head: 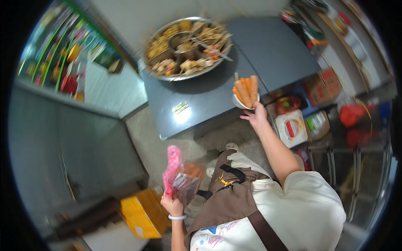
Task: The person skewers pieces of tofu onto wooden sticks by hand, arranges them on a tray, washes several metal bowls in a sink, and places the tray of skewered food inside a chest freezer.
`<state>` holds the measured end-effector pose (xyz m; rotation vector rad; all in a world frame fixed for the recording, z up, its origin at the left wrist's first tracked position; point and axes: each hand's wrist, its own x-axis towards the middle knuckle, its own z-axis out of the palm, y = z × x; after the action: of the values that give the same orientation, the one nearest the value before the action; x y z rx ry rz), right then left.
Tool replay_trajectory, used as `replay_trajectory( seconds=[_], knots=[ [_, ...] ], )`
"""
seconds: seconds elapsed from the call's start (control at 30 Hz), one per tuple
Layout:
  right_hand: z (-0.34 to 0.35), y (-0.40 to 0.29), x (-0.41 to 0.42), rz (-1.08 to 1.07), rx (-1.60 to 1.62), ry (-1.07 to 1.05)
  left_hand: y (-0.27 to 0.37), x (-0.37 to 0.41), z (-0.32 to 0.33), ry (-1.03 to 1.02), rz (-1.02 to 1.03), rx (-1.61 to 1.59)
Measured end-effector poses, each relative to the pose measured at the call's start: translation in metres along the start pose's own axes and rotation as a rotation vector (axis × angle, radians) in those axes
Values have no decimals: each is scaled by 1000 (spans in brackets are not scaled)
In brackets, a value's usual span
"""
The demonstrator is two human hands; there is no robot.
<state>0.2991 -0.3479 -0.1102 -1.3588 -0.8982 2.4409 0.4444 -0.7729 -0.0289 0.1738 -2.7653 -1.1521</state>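
My right hand (258, 116) grips a white bowl (241, 104) by its side, close to the front edge of the grey table (207, 109). Several orange-brown sausages (246, 89) stand upright in the bowl, and one stick pokes up among them. Lower down, my left hand (173, 205) holds a pink plastic bag (172, 163) together with a clear plastic packet (187, 186). Something orange-brown shows inside the packet, blurred. On the table stands a large round metal pot (201, 73), divided into compartments and filled with skewered food (163, 42). Metal tongs (213, 51) lie across the pot.
A small green-and-white paper item (180, 107) lies on the table. Cardboard boxes (326, 84) and a white-topped box (291, 128) sit to the right. A yellow box (146, 213) is at lower left. Shelves of packaged goods (59, 56) show behind glass on the left.
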Motion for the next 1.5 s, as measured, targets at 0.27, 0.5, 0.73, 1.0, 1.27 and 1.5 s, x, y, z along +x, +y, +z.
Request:
replay_trajectory(
  seconds=[0.27,0.5,0.73,1.0,1.27,1.5],
  knots=[
    [16,37,-8,-204,305,-87,-96,102,-19,62,6,-370],
    [9,49,-33,-286,453,-253,-136,226,-2,-123,98,-121],
    [42,120,-79,-355,515,-197,-221,348,-42,-150,131,-12],
    [182,222,-171,-467,419,-263,-315,482,-129,-149,80,42],
    [400,299,-182,-60,351,-359,-290,620,-125,-269,67,-192],
    [616,317,-77,204,179,-651,-291,742,-107,-283,24,-187]
  ],
)
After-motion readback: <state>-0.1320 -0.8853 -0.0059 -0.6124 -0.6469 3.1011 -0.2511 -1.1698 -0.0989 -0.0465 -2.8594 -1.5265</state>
